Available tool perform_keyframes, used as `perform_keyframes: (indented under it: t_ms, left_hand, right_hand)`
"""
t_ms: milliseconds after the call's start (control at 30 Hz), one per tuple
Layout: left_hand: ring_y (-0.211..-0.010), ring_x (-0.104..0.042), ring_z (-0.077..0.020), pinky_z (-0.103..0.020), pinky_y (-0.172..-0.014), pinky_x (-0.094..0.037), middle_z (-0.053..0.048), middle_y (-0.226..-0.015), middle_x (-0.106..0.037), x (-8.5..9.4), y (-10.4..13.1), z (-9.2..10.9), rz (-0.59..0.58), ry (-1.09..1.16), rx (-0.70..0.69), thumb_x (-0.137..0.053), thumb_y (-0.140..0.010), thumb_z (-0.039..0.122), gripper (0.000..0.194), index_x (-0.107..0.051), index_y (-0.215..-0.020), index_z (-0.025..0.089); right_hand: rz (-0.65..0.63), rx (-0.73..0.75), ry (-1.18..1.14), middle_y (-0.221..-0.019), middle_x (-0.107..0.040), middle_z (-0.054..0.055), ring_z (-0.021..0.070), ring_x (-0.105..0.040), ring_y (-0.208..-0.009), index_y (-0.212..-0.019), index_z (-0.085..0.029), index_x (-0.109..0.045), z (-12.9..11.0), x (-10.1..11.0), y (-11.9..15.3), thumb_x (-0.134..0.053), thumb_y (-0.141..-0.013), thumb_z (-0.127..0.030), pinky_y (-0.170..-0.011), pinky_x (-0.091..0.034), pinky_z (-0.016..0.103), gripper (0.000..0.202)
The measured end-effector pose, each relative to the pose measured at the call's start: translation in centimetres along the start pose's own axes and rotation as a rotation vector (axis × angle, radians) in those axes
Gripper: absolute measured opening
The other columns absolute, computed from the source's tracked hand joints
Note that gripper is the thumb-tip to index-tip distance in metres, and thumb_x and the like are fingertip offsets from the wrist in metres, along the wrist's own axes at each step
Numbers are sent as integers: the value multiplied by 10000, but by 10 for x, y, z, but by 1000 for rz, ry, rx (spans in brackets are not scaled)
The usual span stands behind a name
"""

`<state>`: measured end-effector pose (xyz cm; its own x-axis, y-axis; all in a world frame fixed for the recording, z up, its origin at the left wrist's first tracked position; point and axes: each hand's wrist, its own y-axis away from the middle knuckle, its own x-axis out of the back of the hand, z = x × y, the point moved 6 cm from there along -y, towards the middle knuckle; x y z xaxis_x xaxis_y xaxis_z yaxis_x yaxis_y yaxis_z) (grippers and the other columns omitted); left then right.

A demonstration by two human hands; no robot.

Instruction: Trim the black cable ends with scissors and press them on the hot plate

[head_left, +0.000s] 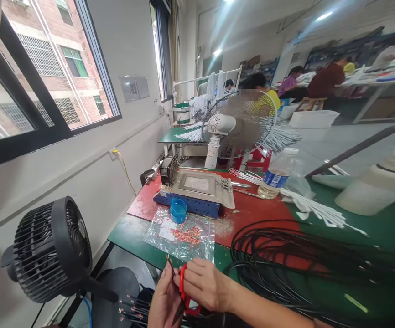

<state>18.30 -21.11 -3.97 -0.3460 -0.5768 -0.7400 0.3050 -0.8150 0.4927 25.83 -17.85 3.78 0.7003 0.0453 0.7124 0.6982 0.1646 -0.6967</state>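
At the table's near edge, my left hand (163, 294) pinches the end of a thin black cable (170, 261). Fine coppery wire tips stick out of that end. Close beside it, my right hand (206, 283) is closed on red-handled scissors (182, 280), whose dark blades point down between the two hands. Its fingertips come up against the cable just below the left thumb. More black cables with bared ends (132, 310) hang low to the left of my left hand. A loose coil of black cable (269, 255) spreads over the table to the right.
A clear plastic bag (184, 241) carries small red and yellow scraps and a blue round cap (178, 210). Behind it stands a blue-based heating plate (190, 202). A water bottle (275, 177), white wires (317, 209) and two fans (52, 248) surround the place. People sit farther back.
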Motion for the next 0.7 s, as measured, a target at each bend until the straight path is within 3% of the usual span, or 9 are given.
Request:
perform_keyframes:
  t_ms: [167, 400, 600, 700]
  left_hand:
    - [-446, -371, -35, -159, -450, -335, 64, -512, -443, -2, 1, 1, -65, 81, 17, -620, -683, 319, 172, -518, -680, 180]
    - [-372, -294, -17, -154, -349, -171, 82, -452, -398, 13, 6, 13, 206, -117, -60, -634, -620, 469, 344, -441, -584, 186]
    - [-378, -310, 0, -135, -367, -188, 77, -483, -442, 21, 1, 17, 231, -244, -109, -589, -636, 520, 366, -454, -642, 180]
    - [-368, -313, 8, -132, -358, -148, 74, -494, -478, 24, -1, 18, 238, -237, -115, -605, -630, 505, 355, -485, -695, 177]
  right_hand:
    - [46, -57, -9, -574, -491, 11, 119, -403, -532, -773, -134, -543, 3, -1, -2, -384, -876, -155, -503, -202, 283, 190]
    - [30, -28, -10, -536, -454, -7, 109, -384, -510, -659, -155, -499, -5, -5, -5, -392, -872, -144, -497, -175, 282, 239]
    - [26, -47, -36, -545, -469, 3, 113, -393, -515, -687, -155, -518, -5, -10, -2, -396, -865, -170, -495, -193, 274, 216]
    - [104, -145, -136, -540, -486, 14, 120, -401, -512, -728, -150, -549, 4, -6, -3, -382, -852, -177, -488, -232, 264, 209]
